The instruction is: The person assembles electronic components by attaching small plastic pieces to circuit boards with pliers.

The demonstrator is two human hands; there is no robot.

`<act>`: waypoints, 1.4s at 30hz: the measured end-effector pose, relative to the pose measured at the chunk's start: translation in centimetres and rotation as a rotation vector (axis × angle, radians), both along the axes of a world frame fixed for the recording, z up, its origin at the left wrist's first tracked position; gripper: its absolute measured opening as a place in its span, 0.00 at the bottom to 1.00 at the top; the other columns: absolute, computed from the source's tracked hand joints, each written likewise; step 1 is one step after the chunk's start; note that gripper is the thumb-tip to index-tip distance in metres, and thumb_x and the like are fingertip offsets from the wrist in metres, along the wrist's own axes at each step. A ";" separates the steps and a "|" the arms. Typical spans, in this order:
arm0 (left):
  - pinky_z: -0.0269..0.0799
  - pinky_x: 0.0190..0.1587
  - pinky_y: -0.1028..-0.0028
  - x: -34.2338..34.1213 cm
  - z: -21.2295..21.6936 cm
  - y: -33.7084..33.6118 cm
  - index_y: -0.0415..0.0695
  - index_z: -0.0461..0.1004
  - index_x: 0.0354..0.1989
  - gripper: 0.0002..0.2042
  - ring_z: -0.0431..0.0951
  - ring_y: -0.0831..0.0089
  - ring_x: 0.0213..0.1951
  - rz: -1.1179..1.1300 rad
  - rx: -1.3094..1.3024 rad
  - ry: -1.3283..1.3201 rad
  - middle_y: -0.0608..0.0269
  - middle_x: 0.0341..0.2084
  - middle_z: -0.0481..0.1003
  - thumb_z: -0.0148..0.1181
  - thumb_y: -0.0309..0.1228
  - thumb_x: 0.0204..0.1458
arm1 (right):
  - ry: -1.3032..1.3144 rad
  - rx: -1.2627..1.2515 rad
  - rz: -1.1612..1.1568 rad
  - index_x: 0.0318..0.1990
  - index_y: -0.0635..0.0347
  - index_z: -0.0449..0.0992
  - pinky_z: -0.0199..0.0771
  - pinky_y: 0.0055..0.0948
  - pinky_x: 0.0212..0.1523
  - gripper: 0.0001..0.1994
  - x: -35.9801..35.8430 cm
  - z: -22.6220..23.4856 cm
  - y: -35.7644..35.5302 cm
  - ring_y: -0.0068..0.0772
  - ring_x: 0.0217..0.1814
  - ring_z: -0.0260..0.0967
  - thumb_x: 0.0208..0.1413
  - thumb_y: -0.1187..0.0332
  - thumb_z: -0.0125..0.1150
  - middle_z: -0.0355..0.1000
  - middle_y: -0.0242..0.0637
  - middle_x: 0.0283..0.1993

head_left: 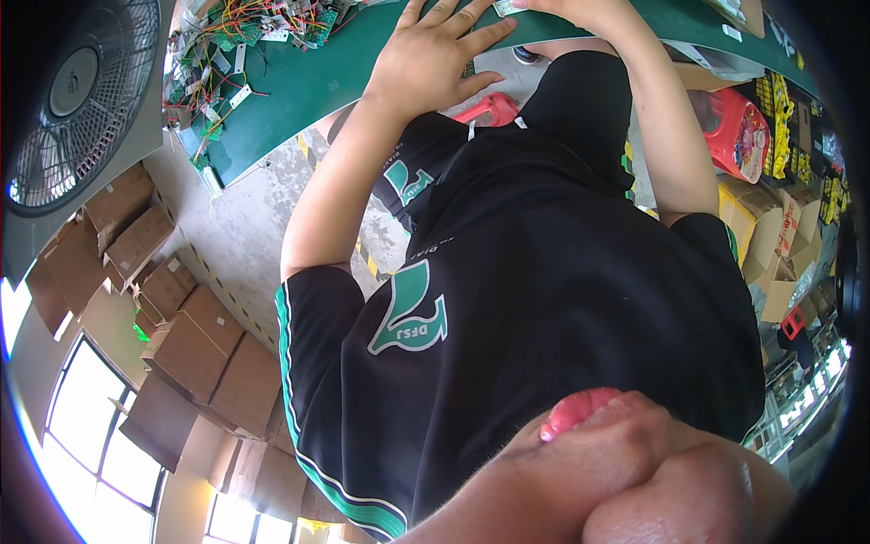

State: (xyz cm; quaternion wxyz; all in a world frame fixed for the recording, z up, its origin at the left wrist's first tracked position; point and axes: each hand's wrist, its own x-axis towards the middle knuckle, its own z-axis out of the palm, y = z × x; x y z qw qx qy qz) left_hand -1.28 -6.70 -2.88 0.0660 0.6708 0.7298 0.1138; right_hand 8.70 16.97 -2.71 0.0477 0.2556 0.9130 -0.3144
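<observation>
Well to the left of your left hand (433,56) lies a heap of small circuit boards with coloured wires (237,45) on the green table (308,86). That hand lies flat and open on the table edge, fingers spread, holding nothing. Your right hand (571,9) is cut by the frame's top beside a small pale part (507,7); whether it grips I cannot tell.

Bare green counter (299,86) lies open beside the left hand (435,59), which rests flat on it. Further left, a tangle of wired circuit boards (245,41) crowds the counter's end and blocks passage there.
</observation>
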 end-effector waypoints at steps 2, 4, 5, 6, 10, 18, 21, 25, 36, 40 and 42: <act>0.49 0.74 0.43 0.0 0.1 0.0 0.55 0.70 0.68 0.33 0.54 0.50 0.76 -0.005 0.001 -0.035 0.52 0.73 0.60 0.66 0.51 0.53 | -0.014 0.013 0.003 0.40 0.67 0.75 0.72 0.37 0.39 0.25 -0.2 0.5 0.0 0.38 0.37 0.72 0.46 0.56 0.81 0.74 0.44 0.35; 0.48 0.74 0.44 -0.2 -0.1 -0.1 0.55 0.70 0.68 0.33 0.55 0.50 0.75 -0.020 0.020 -0.042 0.52 0.73 0.61 0.66 0.51 0.53 | -0.120 -0.028 -0.037 0.40 0.67 0.75 0.72 0.37 0.40 0.24 -0.5 1.4 -0.4 0.38 0.38 0.72 0.47 0.57 0.80 0.74 0.44 0.35; 0.48 0.74 0.44 -0.2 -0.1 -0.2 0.55 0.70 0.68 0.33 0.55 0.50 0.75 -0.020 0.021 -0.042 0.52 0.73 0.61 0.66 0.51 0.53 | -0.120 -0.028 -0.037 0.40 0.67 0.75 0.72 0.37 0.40 0.24 -0.5 1.3 -0.4 0.38 0.38 0.72 0.47 0.57 0.80 0.74 0.44 0.35; 0.49 0.74 0.44 -0.2 -0.1 -0.3 0.55 0.70 0.68 0.33 0.55 0.50 0.75 -0.017 0.026 -0.040 0.51 0.73 0.61 0.66 0.51 0.53 | -0.104 -0.027 -0.017 0.39 0.67 0.75 0.72 0.37 0.40 0.24 -0.5 1.2 -0.4 0.38 0.38 0.72 0.47 0.57 0.80 0.74 0.44 0.35; 0.49 0.74 0.44 -0.2 0.1 -0.2 0.55 0.71 0.68 0.33 0.55 0.49 0.75 -0.011 0.016 -0.065 0.51 0.72 0.61 0.67 0.50 0.53 | -0.089 -0.044 -0.006 0.39 0.67 0.75 0.72 0.37 0.40 0.24 -0.4 1.0 -0.2 0.39 0.38 0.72 0.48 0.56 0.80 0.74 0.45 0.35; 0.49 0.74 0.44 0.0 -0.2 -0.2 0.56 0.73 0.67 0.32 0.53 0.49 0.76 -0.004 0.036 -0.051 0.52 0.73 0.60 0.69 0.49 0.52 | -0.101 -0.025 0.011 0.41 0.67 0.75 0.72 0.38 0.40 0.25 -0.5 1.1 -0.1 0.40 0.38 0.73 0.47 0.55 0.80 0.74 0.46 0.35; 0.48 0.75 0.44 0.2 -0.4 -0.1 0.57 0.72 0.68 0.33 0.53 0.49 0.76 0.006 0.025 0.008 0.53 0.73 0.60 0.68 0.50 0.52 | -0.039 -0.023 0.013 0.40 0.66 0.75 0.72 0.38 0.40 0.25 -0.1 0.3 0.2 0.40 0.37 0.72 0.47 0.55 0.80 0.74 0.46 0.35; 0.47 0.75 0.45 0.2 -0.4 -0.2 0.58 0.70 0.69 0.34 0.53 0.50 0.76 0.001 0.028 0.016 0.53 0.74 0.59 0.68 0.51 0.52 | -0.077 -0.012 0.017 0.39 0.66 0.75 0.72 0.38 0.40 0.26 -0.1 0.5 0.0 0.39 0.38 0.72 0.48 0.53 0.79 0.74 0.46 0.35; 0.46 0.76 0.47 0.2 0.2 -0.2 0.57 0.72 0.67 0.33 0.53 0.52 0.76 0.008 0.030 -0.045 0.53 0.74 0.60 0.67 0.52 0.53 | 0.199 -0.359 -0.322 0.38 0.61 0.74 0.60 0.24 0.20 0.10 1.4 2.8 2.0 0.18 0.20 0.60 0.66 0.64 0.63 0.64 0.27 0.23; 0.46 0.76 0.47 0.1 0.1 -0.2 0.56 0.72 0.68 0.32 0.52 0.52 0.76 0.016 0.015 -0.046 0.54 0.73 0.60 0.66 0.53 0.54 | 0.202 -0.261 -0.391 0.40 0.61 0.73 0.60 0.25 0.19 0.08 0.8 2.5 4.3 0.19 0.19 0.59 0.66 0.65 0.62 0.64 0.27 0.22; 0.46 0.76 0.47 0.1 0.1 -0.2 0.56 0.71 0.68 0.33 0.52 0.52 0.76 0.016 0.015 -0.050 0.54 0.73 0.60 0.66 0.53 0.54 | 0.192 -0.217 -0.391 0.41 0.61 0.74 0.60 0.25 0.18 0.08 0.3 2.4 4.9 0.19 0.18 0.59 0.66 0.66 0.63 0.64 0.27 0.22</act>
